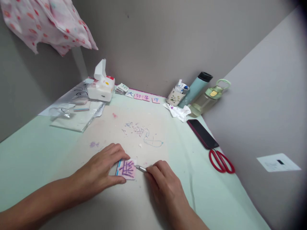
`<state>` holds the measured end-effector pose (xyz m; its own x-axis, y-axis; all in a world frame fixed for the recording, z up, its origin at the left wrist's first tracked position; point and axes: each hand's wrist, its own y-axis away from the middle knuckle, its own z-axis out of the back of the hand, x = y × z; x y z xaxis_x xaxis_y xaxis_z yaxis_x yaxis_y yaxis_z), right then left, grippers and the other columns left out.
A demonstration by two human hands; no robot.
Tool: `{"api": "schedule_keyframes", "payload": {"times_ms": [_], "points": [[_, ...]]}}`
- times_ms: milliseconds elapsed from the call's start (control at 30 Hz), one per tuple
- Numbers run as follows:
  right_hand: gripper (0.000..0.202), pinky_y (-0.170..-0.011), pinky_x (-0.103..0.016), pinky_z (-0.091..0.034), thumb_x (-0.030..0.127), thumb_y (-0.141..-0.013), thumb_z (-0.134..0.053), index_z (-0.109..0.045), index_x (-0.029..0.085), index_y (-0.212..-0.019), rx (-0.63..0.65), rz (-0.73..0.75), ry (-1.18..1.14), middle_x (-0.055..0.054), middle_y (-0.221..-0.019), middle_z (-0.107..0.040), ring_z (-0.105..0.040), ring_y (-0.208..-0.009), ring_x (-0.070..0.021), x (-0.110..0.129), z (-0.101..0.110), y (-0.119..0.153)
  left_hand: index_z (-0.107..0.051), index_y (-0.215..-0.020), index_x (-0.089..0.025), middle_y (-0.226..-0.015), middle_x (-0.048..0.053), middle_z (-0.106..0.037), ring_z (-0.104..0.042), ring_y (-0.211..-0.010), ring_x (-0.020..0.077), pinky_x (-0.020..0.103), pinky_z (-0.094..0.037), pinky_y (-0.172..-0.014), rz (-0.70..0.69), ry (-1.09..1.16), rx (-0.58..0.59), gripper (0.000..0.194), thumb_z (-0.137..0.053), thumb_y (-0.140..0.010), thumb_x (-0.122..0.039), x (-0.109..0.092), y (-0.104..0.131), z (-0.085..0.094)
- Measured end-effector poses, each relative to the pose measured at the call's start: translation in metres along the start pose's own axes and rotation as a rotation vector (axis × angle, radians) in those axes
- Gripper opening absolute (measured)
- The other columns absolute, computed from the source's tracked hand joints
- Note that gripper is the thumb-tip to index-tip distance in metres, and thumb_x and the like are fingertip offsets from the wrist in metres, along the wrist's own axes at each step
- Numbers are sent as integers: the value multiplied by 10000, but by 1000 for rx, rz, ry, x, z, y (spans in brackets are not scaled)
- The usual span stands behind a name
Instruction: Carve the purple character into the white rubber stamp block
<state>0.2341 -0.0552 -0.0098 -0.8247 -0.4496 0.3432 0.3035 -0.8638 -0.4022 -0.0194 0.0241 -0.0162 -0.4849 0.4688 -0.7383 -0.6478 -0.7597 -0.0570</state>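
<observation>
A small square carving block (128,169) lies on the beige mat, its pink face marked with a purple character and a strip of blue at its left edge. My left hand (102,166) grips it, thumb at the near edge and fingers at the far edge. In my right hand (165,182) is a slim, silvery craft knife (141,168), held like a pen. Its tip meets the right part of the block's face; whether it cuts in, I cannot tell. Beyond the hands, a heap of thin shavings (137,128) lies on the mat.
Small character tiles (145,98) line the back edge beside a tissue pack (102,89). A pen cup (177,95), blue flask (195,89) and green-lidded bottle (207,100) stand back right. A phone (202,133) and red-handled scissors (221,161) lie at right, a plastic-wrapped pack (79,119) at left.
</observation>
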Motion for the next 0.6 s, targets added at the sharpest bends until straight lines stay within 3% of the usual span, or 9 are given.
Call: {"api": "schedule_keyframes", "payload": {"times_ms": [267,600], "points": [[219,-626,-298,-493,71,-1077,-466,-660,172,-1066,0,105,35,-68,-877,-627,-576,-762,-204,-10,-1,-2,-656,-1195,-292,-1161,20,-645,-591,-1100,261,340,-492,-933,-16,-7,4,359,-789,-863,-256,4,0,-2],[195,-636,-286,-509,92,-1074,-486,-654,190,-1079,0,29,-14,-64,-893,-630,-600,-783,-196,-6,-1,2,-654,-1206,-302,-1179,12,-644,-599,-1116,255,338,-488,-951,0,-4,17,383,-794,-856,-229,1,-1,2]]}}
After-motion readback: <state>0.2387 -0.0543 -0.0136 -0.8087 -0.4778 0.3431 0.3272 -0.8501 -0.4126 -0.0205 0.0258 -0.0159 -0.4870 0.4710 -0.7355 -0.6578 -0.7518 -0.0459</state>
